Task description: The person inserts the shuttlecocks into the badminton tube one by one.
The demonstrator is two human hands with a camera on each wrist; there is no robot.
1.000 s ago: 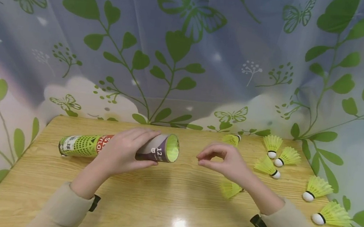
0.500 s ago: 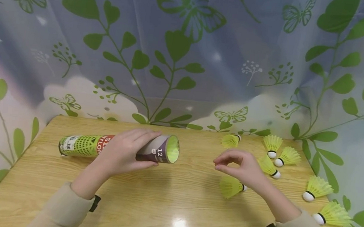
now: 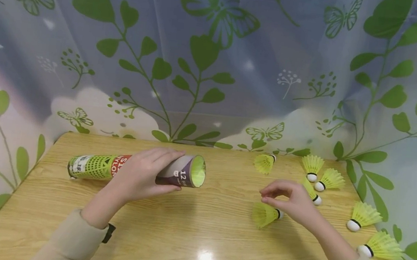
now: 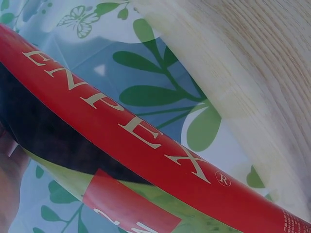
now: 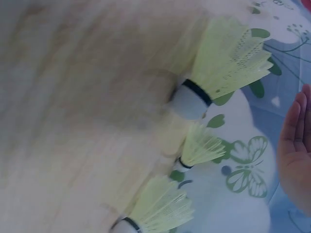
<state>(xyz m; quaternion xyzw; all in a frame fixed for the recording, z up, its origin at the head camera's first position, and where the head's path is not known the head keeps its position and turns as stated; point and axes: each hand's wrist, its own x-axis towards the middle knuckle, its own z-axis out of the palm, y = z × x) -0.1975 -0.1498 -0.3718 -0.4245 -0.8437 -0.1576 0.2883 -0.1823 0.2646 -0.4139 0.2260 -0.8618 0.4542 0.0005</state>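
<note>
My left hand (image 3: 144, 174) grips a shuttlecock tube (image 3: 176, 170) round its middle. The tube lies nearly level with its uncapped mouth towards the right; green shows inside. Close up in the left wrist view, the red tube (image 4: 116, 126) bears the word ENPEX. Fingers loosely curved and holding nothing, my right hand (image 3: 293, 201) hovers just above a yellow shuttlecock (image 3: 262, 217). Part of another shuttlecock (image 3: 308, 188) is hidden behind that hand. At the edge of the right wrist view, the right hand (image 5: 296, 150) is only partly seen.
Further yellow shuttlecocks lie on the wooden table (image 3: 163, 246): one at the back (image 3: 264, 163), several at the right, among them a shuttlecock (image 3: 365, 214) near the right edge. A leaf-and-butterfly printed curtain (image 3: 214, 83) borders the table at the back and sides.
My right hand has moved right and slightly towards me, away from the tube's mouth and over the nearest shuttlecock. The left hand and the tube have stayed in place.
</note>
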